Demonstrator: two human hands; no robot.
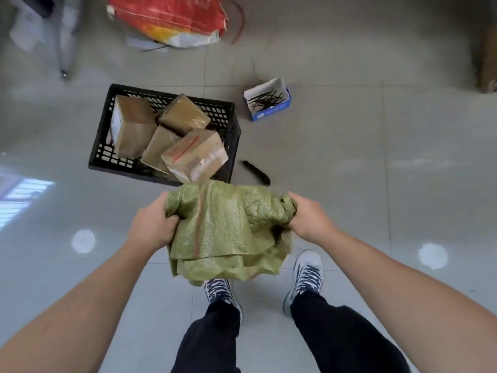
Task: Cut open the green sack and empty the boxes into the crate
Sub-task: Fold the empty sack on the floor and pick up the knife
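Observation:
I hold the green woven sack (pixel 228 230) bunched and limp above the floor, just in front of my shoes. My left hand (pixel 152 224) grips its left end and my right hand (pixel 306 219) grips its right end. Beyond it stands the black slatted crate (pixel 231 125) on the tiled floor. Several taped cardboard boxes lie in it at odd angles. The nearest box (pixel 195 154) is tilted at the crate's near right corner, right at the sack's upper edge.
A black folded knife (pixel 256 172) lies on the floor right of the crate. Further back is a small blue and white box (pixel 267 99) with black ties in it. A red and white sack (pixel 169 20) lies at the top.

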